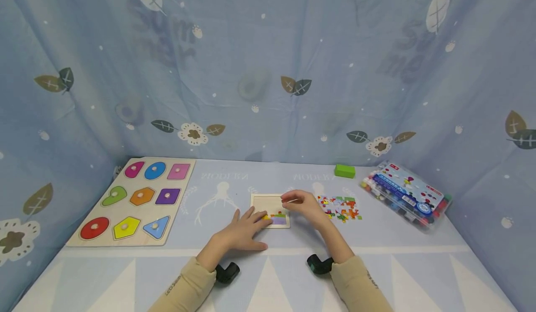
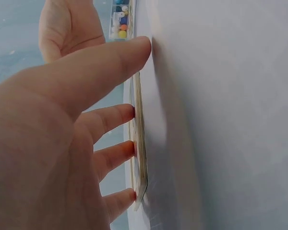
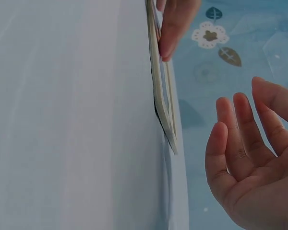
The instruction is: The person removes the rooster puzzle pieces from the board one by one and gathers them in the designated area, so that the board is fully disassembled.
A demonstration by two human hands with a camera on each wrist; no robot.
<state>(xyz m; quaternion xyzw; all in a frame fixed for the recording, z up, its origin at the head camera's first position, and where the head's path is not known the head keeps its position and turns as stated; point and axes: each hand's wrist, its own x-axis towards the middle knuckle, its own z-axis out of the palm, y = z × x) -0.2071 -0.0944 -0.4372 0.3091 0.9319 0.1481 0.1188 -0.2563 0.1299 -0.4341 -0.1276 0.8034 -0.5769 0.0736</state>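
Note:
In the head view, a small wooden puzzle tray (image 1: pixel 268 202) lies on the table, with some coloured pieces (image 1: pixel 278 218) in its lower part. My left hand (image 1: pixel 243 233) is spread, fingertips resting on the tray's left side and lower pieces. Its thumb is apart from the tray edge in the head view. Over the tray's upper right side hovers my right hand (image 1: pixel 307 206), fingers loosely bent. The right wrist view shows that hand (image 3: pixel 254 163) with nothing between thumb and fingers. Just right of it lie several loose jigsaw pieces (image 1: pixel 341 208).
A wooden shape board (image 1: pixel 142 209) with knobbed coloured shapes lies at left. A green block (image 1: pixel 345 171) sits at the back. At right stands a clear case (image 1: pixel 408 193) of colourful items. A patterned curtain (image 1: pixel 268 70) rises behind the table.

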